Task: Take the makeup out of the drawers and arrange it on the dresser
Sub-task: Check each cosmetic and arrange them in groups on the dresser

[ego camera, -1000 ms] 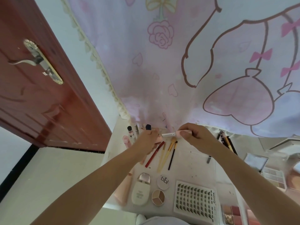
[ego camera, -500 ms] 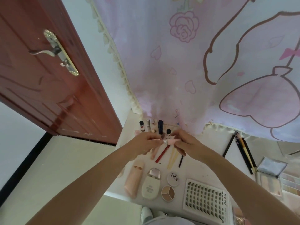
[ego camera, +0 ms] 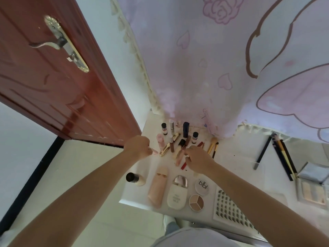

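The white dresser top [ego camera: 154, 125] carries the makeup. My left hand [ego camera: 138, 147] grips a small pink tube [ego camera: 154, 151] whose end sticks out to the right, just above the dresser's left part. My right hand [ego camera: 197, 158] hovers low with curled fingers, its fingertips at a pinkish lip gloss tube [ego camera: 179, 155] lying among other tubes; whether it holds that tube is hidden. Several small bottles and lipsticks [ego camera: 185, 129] stand at the back. A gold tube [ego camera: 167, 146] lies between my hands.
Along the front lie a pink tube [ego camera: 157, 187], a white bottle [ego camera: 178, 192], a round compact [ego camera: 202, 186], a three-colour palette [ego camera: 196, 202], a lash tray [ego camera: 229, 209] and a black-capped bottle [ego camera: 133, 178]. Pencils [ego camera: 283, 155] and an eyeshadow palette [ego camera: 313, 191] lie right. A curtain [ego camera: 213, 77] hangs behind, a door [ego camera: 53, 77] left.
My hands, which were together on the pink tube, have come apart. The left one moved left with the pink tube; the right one dropped to the lying tubes. The view shifted right and down.
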Demonstrator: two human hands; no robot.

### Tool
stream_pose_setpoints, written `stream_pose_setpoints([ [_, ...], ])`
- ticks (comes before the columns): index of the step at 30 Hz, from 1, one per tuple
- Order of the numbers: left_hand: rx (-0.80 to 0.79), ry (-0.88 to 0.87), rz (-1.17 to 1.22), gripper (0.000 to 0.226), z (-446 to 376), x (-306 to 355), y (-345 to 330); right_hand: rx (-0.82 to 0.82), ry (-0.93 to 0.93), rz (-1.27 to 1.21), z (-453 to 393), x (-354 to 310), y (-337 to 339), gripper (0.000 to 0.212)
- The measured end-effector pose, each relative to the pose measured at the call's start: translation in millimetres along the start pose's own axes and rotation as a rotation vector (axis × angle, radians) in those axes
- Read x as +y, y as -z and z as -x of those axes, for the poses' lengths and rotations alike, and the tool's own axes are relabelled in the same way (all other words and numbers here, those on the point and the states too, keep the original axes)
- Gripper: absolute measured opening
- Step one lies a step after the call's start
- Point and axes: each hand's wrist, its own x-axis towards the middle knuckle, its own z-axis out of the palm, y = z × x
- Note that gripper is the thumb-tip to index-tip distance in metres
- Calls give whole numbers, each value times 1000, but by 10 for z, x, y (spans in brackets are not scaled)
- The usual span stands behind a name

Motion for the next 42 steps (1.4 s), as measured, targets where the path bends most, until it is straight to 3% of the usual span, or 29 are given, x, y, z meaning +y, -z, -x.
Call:
stream_pose_setpoints([
  [5,-120,-15,-215,27,-303,76,-140,55,-165,219,1,202,-334,54],
  [9,-112,-21,-285,21,-426,107,-273,-35,-298,243,54,361,-506,71],
  [22,-84,-15,-265,17,-559,92,-329,-23,-285,191,85,492,-792,68],
  [31,-91,35,-79,14,-560,110,-316,-45,-274,189,90,523,-766,67],
  [42,-24,-12,-32,25,-436,93,-279,-48,-260,173,99,515,-696,66],
])
